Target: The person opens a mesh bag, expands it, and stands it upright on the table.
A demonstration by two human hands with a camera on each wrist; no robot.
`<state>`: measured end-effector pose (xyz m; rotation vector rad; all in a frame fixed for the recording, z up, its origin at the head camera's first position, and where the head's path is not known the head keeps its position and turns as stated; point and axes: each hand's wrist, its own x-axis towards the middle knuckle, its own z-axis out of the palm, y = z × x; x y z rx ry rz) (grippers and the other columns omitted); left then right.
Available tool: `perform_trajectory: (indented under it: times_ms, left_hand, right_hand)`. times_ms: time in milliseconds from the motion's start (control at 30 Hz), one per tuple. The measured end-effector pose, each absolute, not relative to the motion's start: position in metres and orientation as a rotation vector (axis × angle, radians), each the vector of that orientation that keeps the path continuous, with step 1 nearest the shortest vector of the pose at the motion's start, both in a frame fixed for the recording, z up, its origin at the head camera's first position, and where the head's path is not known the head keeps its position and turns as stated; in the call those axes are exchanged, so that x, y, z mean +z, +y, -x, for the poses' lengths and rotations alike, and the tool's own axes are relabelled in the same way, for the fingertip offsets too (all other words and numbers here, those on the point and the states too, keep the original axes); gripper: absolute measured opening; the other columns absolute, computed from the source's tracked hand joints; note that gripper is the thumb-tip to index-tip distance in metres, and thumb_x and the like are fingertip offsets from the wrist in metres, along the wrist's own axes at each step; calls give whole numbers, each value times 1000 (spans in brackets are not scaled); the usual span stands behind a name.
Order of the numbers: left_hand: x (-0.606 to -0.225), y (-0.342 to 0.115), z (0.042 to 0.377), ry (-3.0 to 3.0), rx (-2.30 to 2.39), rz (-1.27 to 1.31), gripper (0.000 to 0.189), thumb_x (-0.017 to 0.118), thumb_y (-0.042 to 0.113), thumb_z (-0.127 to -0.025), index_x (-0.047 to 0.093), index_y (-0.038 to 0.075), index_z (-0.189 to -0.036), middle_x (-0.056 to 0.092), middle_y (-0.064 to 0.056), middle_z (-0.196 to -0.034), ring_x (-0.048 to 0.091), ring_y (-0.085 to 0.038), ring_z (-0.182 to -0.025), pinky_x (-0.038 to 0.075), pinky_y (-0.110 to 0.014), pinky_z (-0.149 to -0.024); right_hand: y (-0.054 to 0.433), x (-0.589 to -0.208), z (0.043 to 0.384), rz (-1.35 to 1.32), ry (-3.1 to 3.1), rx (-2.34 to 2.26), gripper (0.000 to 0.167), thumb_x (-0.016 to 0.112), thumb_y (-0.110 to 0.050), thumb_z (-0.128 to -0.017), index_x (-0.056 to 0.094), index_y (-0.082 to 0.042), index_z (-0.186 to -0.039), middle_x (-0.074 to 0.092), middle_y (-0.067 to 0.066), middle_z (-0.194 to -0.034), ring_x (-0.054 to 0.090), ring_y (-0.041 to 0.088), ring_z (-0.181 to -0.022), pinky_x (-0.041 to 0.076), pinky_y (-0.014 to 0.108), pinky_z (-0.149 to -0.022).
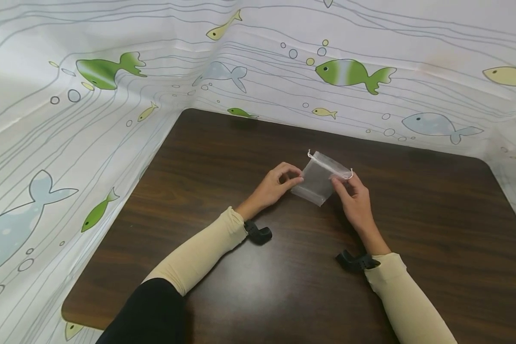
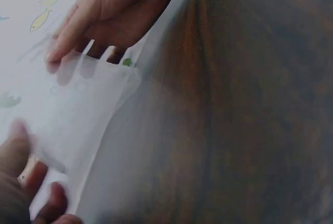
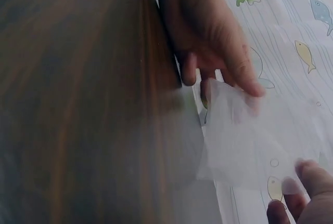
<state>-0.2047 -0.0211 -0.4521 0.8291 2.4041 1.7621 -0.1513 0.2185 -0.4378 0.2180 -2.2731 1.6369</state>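
Brown tabletop meets fish-print sheeting; left grip and right grip pinch a sheer pouch.

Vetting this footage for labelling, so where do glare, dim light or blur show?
Head view: pale glare on the near part of the table, the sheer bag fairly clear; left wrist view: dim, the left hand blurred at lower left; right wrist view: also dim, the table's grain soft.

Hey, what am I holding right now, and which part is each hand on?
A sheer bag: your left hand pinches its left side edge, your right hand its right side, near the drawstring.
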Motion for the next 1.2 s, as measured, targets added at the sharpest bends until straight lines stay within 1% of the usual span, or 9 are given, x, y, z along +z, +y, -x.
perform_trajectory:
  times_ms: [133,333,500,667,733,867,967,1100,1200]
  left_hand:
    - [-453,-21,204,2386,1691,-897,18,71,19,-100,76,9,-113,71,-6,-110,58,-12,-83,46,-23,-75]
    - [-450,-19,204,2466,1630,-967,15,74,16,-97,76,8,-109,71,-7,-109,58,-13,-89,46,-22,-79]
    - [-444,-18,204,2579,1678,-1032,36,73,17,-99,63,7,-132,62,-11,-126,56,-20,-91,45,-28,-73]
    - [-424,-17,206,2829,1582,-1341,53,78,23,-95,57,10,-142,45,-13,-147,51,-29,-115,48,-41,-95]
    - [-416,-16,207,2908,1463,-1478,47,79,26,-94,64,12,-137,43,-14,-150,48,-30,-118,44,-44,-102]
    - [-407,-15,206,2963,1300,-1560,22,76,26,-96,74,14,-113,50,-13,-145,49,-28,-116,41,-42,-102]
    - [-404,-16,204,2969,1223,-1536,13,72,26,-97,73,14,-103,56,-10,-140,49,-29,-119,43,-38,-104]
    - [-401,-17,202,2957,1101,-1604,12,69,25,-99,72,14,-102,59,-10,-138,48,-29,-122,44,-37,-106]
    - [-401,-17,201,2884,1061,-1681,9,68,22,-100,70,14,-102,58,-10,-139,47,-29,-123,44,-37,-108]
  right_hand:
    - [222,-446,155,-219,-2222,1661,17,61,-3,-104,71,10,-111,65,-18,-112,60,0,-100,46,14,-86]
    - [223,-445,155,-279,-2122,1714,24,58,-9,-107,72,11,-104,68,-10,-109,60,8,-107,46,17,-93]
    - [222,-444,156,-277,-2173,1587,19,59,-8,-106,74,4,-103,64,-13,-106,59,5,-101,44,17,-89]
    - [221,-443,154,-371,-2258,1386,13,64,1,-100,77,-1,-102,64,-7,-108,55,-1,-102,37,19,-89]
    - [220,-443,154,-435,-2265,1345,14,66,5,-97,77,-1,-102,66,3,-110,54,-2,-104,33,23,-90]
    - [221,-445,154,-502,-2262,1304,17,68,10,-93,76,0,-102,67,15,-112,53,-5,-107,30,27,-89]
    - [221,-445,155,-537,-2237,1308,31,71,13,-89,67,3,-119,64,15,-120,52,-3,-108,34,24,-94]
    - [221,-443,156,-721,-2189,1239,51,76,-7,-95,50,5,-137,52,22,-141,50,15,-120,37,24,-101]
    - [221,-441,157,-905,-2184,1072,44,71,-30,-101,60,4,-125,50,28,-143,50,33,-117,37,33,-100]
